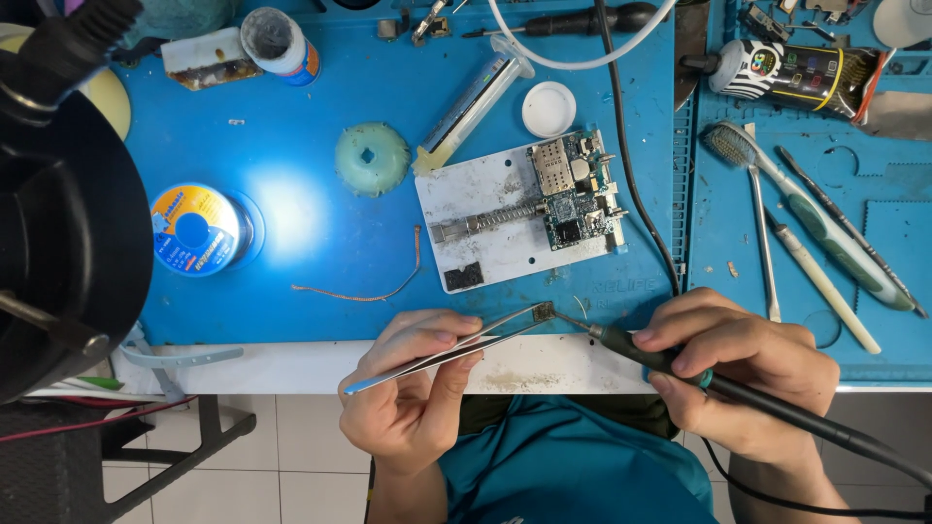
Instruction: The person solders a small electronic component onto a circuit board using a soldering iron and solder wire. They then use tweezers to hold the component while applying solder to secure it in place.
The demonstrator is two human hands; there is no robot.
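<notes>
Between both hands, left grip (413,383) clenches tweezers (447,351) pinching a chip (544,311); right grip (738,374) clasps soldering iron (670,361).

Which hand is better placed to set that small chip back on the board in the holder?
Left hand: its tweezers already pinch the chip. Right hand holds the soldering iron.

Tweezers (442,351) in left hand (413,388), soldering iron (680,367) in right hand (743,374)

Blue tabletop (320,243), silver tweezers (456,347), black soldering iron (738,388), green circuit board (575,194), yellow-and-blue solder spool (194,231), white cap (549,109)
</notes>
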